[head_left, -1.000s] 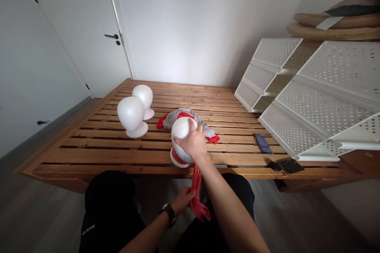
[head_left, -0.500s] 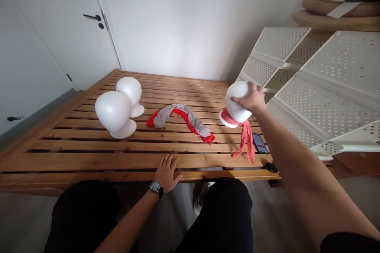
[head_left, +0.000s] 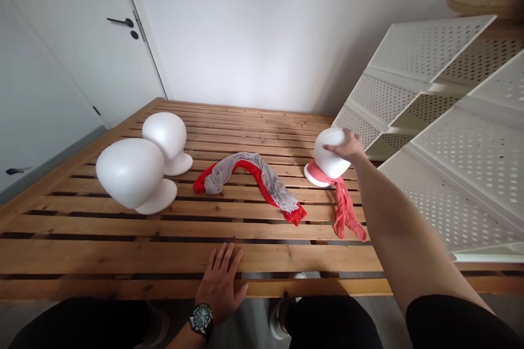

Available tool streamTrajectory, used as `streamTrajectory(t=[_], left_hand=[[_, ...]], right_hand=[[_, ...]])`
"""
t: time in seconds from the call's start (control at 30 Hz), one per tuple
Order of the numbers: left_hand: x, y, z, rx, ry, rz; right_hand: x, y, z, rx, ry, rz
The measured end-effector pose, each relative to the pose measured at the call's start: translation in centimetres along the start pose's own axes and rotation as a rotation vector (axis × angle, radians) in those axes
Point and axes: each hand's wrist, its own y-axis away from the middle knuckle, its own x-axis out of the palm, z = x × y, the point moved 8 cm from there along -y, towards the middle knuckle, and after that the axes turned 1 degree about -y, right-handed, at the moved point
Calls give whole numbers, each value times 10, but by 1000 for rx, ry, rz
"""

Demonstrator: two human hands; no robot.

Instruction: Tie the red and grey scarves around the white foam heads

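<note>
My right hand (head_left: 347, 146) grips the top of a white mannequin head (head_left: 327, 147), fingers and thumb curved over it. A coral-red scarf (head_left: 346, 210) is tied round the neck of that head, its two ends trailing over the slats towards me. My left hand (head_left: 221, 281) lies flat on the front edge of the slatted wooden bench (head_left: 164, 251), fingers stretched out and holding nothing. Between the hands a grey scarf (head_left: 266, 180) lies in an arc alongside a bright red scarf (head_left: 256, 172). Farther left stand a near mannequin head (head_left: 131, 172) and another mannequin head (head_left: 164, 133) behind it.
A white perforated metal rack (head_left: 462, 147) leans along the right side of the bench. Tan cushion-like items (head_left: 483, 0) sit above it at the upper right. A white wall (head_left: 266, 32) is behind, with a white door (head_left: 73, 22) at the left.
My view has shifted closer and lower over the bench. The scarfed head now sits slightly farther back relative to its trailing ends, with my right hand still on it. The phone and black object no longer show.
</note>
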Motion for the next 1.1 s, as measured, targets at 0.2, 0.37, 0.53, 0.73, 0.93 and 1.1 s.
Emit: streamTrajectory(t=[0.2, 0.37, 0.53, 0.73, 0.93, 1.1], left_hand=[[2, 0, 2, -10, -12, 15], [5, 0, 4, 1, 2, 25], [-4, -5, -4, 24, 8, 3], [-33, 13, -13, 91, 33, 30], [-121, 26, 102, -138, -69, -307], [-175, -4, 244, -658, -94, -547]], right_hand=[[13, -12, -5, -12, 43, 69], [-11, 2, 14, -103, 81, 26], [-51, 81, 59, -306, 65, -160], [4, 334, 72, -365, -261, -134], [68, 542, 71, -455, -440, 482], [80, 544, 90, -471, -356, 616]])
